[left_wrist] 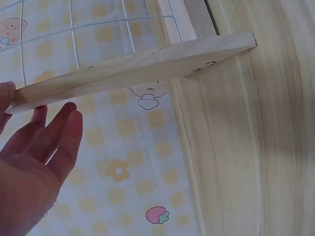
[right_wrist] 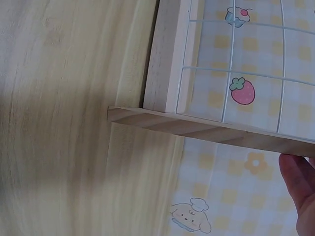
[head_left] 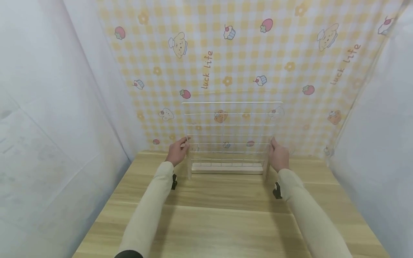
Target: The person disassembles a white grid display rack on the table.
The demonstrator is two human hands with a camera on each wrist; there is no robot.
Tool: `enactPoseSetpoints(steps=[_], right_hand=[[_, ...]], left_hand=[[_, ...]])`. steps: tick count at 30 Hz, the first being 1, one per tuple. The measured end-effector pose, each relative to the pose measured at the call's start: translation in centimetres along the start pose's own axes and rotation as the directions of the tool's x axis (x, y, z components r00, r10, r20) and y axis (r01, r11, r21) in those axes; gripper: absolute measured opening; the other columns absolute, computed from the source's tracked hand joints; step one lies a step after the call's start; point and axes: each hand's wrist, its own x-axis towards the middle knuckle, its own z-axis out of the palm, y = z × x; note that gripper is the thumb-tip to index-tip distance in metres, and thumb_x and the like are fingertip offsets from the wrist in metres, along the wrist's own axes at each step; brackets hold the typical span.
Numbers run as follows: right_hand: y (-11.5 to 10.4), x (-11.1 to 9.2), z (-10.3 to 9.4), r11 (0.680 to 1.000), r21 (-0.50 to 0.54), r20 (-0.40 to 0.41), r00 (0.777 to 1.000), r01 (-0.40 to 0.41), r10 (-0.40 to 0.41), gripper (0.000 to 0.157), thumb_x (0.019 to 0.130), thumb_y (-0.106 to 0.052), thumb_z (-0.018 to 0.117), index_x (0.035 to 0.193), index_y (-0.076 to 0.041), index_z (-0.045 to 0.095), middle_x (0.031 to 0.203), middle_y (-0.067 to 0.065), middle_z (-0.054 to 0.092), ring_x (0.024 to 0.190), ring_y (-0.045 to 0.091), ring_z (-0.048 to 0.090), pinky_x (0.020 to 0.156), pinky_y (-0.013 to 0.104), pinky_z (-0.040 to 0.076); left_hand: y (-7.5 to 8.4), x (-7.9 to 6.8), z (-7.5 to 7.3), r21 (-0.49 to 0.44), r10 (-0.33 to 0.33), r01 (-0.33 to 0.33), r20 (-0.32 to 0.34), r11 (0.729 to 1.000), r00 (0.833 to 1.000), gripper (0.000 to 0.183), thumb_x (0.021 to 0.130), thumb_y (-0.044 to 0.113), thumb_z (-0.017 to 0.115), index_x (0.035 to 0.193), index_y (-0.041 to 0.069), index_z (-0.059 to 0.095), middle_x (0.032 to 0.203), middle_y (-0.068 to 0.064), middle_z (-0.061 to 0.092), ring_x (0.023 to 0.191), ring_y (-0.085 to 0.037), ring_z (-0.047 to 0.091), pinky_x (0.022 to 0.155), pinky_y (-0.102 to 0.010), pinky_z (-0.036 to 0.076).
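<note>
- Left hand (head_left: 177, 151) has the rack's (head_left: 229, 135) wooden side pinched, thumb opposite the fingers; right hand (head_left: 279, 156) grips the other side.
- Rack's standing upright on the wood-grain table (head_left: 226, 224), near the yellow checked cloth (head_left: 245, 53).
- Only the left wrist cam catches two screws (left_wrist: 211, 63).
- White wire grid, flat pale wooden sides.

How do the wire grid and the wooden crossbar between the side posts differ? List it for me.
The white wire grid is thin wires with open gaps; the wooden crossbar is a solid, pale bar.
The grid rises high above the tabletop; the crossbar sits low, near it.
Both span between the left side post and the right side post.
</note>
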Motion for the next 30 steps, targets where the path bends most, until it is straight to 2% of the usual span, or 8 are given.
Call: enactPoseSetpoints(steps=[3,7,13,15,17,20,27,30], right_hand=[[-0.2,0.1,0.1,1.000,-0.009,-0.023,0.999,0.023,-0.023,0.038,0.103,-0.010,0.048,0.138,0.006,0.055,0.096,0.038,0.068,0.054,0.037,0.056,0.061,0.055,0.054],[-0.4,0.3,0.2,1.000,-0.011,-0.028,0.999,0.029,-0.029,0.038,0.104,-0.011,0.046,0.137,0.005,0.055,0.107,0.037,0.067,0.061,0.043,0.061,0.067,0.059,0.055],[-0.4,0.7,0.3,0.993,0.093,0.042,0.997,-0.071,0.068,0.040,0.105,-0.017,0.047,0.141,-0.002,0.055,0.132,0.027,0.060,0.050,0.039,0.052,0.044,0.042,0.050],[-0.5,0.8,0.2,0.986,0.122,0.091,0.990,-0.115,0.105,0.041,0.106,-0.021,0.047,0.143,-0.004,0.053,0.139,0.023,0.056,0.062,0.043,0.064,0.047,0.038,0.053],[-0.7,1.1,0.0,0.983,0.128,0.130,0.985,-0.134,0.117,0.041,0.106,-0.023,0.047,0.143,-0.006,0.052,0.144,0.020,0.052,0.092,0.046,0.071,0.063,0.044,0.061],[-1.1,1.4,-0.4,0.984,0.117,0.177,0.978,-0.136,0.114,0.042,0.106,-0.025,0.047,0.144,-0.007,0.052,0.145,0.020,0.052,0.126,0.049,0.057,0.090,0.056,0.059],[-2.3,2.3,-0.8,0.986,0.112,0.255,0.963,-0.121,0.089,0.042,0.106,-0.024,0.049,0.145,-0.007,0.050,0.146,0.023,0.049,0.132,0.050,0.051,0.111,0.062,0.045],[-2.7,2.7,-0.7,0.986,0.109,0.298,0.951,-0.125,0.088,0.043,0.107,-0.025,0.048,0.146,-0.007,0.048,0.143,0.025,0.052,0.106,0.046,0.066,0.085,0.051,0.059]], left_hand=[[0.1,-0.4,-0.4,-0.015,-0.006,0.006,-0.006,1.000,1.000,0.038,0.104,0.017,0.054,0.143,0.014,0.056,0.146,-0.023,0.055,0.120,-0.040,0.066,0.098,-0.049,0.059],[0.1,-0.8,-0.9,-0.017,-0.005,0.005,-0.012,1.000,1.000,0.037,0.102,0.015,0.058,0.139,0.013,0.059,0.141,-0.023,0.059,0.120,-0.040,0.066,0.097,-0.048,0.060],[-0.4,-1.9,-1.4,-0.077,0.018,-0.018,-0.007,0.997,1.000,0.038,0.101,0.012,0.059,0.139,0.005,0.057,0.148,-0.016,0.055,0.138,-0.036,0.053,0.109,-0.043,0.052],[-0.6,-2.4,-1.6,-0.103,0.015,-0.016,-0.011,0.995,1.000,0.039,0.101,0.012,0.059,0.140,0.005,0.056,0.149,-0.013,0.055,0.140,-0.033,0.050,0.110,-0.041,0.051],[-0.8,-2.8,-1.7,-0.131,0.006,-0.008,-0.014,0.991,1.000,0.040,0.101,0.011,0.060,0.140,0.004,0.056,0.149,-0.013,0.055,0.140,-0.033,0.051,0.108,-0.040,0.052],[-0.9,-3.5,-2.0,-0.151,0.013,-0.018,-0.035,0.988,0.999,0.040,0.100,0.009,0.061,0.138,0.002,0.057,0.147,-0.016,0.057,0.135,-0.036,0.055,0.105,-0.040,0.055],[-1.3,-5.1,-2.2,-0.103,0.003,-0.012,-0.089,0.995,0.996,0.041,0.100,0.018,0.062,0.139,0.006,0.058,0.145,-0.019,0.057,0.132,-0.039,0.057,0.109,-0.044,0.052],[-1.4,-6.0,-2.3,-0.061,0.026,-0.033,-0.108,0.998,0.994,0.043,0.101,0.021,0.061,0.141,0.005,0.056,0.145,-0.019,0.057,0.131,-0.039,0.058,0.110,-0.047,0.050]])
